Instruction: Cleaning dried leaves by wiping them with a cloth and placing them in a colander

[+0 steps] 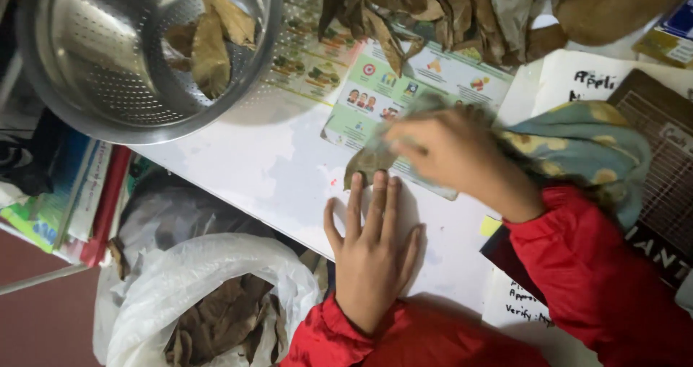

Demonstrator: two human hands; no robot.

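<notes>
The left hand (372,255) lies flat, fingers spread, pinning a dry brown leaf (367,163) to the white worktop (274,165). The blurry right hand (447,150) rubs the leaf with a cloth (577,147).

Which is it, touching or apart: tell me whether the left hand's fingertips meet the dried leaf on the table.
Touching. The head view shows the left hand flat on the table, its fingertips pressing the lower edge of the dried leaf, no gap visible.

white table (289,172), reddish-brown floor (43,324)
</notes>
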